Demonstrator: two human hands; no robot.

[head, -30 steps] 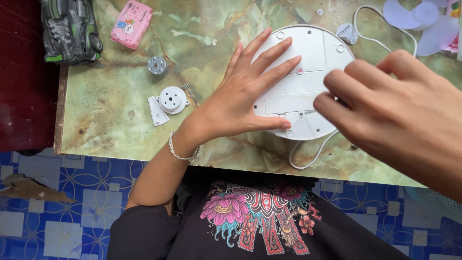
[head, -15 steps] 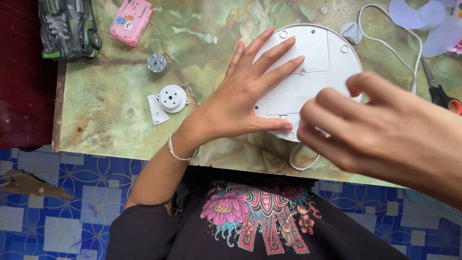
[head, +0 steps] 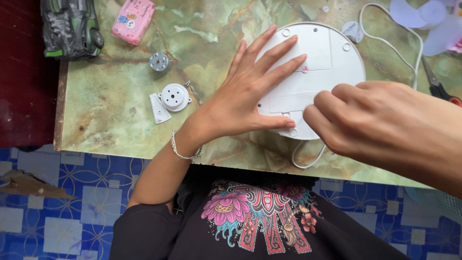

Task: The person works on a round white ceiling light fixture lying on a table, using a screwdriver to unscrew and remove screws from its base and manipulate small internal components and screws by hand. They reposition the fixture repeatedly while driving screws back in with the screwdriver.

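A round white plastic base (head: 327, 58) lies flat on a green marbled table (head: 120, 125), with a white cord (head: 394, 33) running from it. My left hand (head: 245, 96) rests flat on the base's left half, fingers spread, thumb along its near edge. My right hand (head: 365, 115) is at the base's near right edge with fingers curled; the fingertips touch the rim there. Whether they pinch anything is hidden.
Left of the base lie a small white round part with a bracket (head: 171, 98) and a small metal motor (head: 159, 61). A toy car (head: 70, 26) and a pink case (head: 133, 20) sit at the far left. Scissors (head: 440, 89) and pale fan blades (head: 428, 21) lie at the right.
My right hand has moved left and down to the base's near right edge and curled its fingers tighter. My left hand has stayed pressed on the base.
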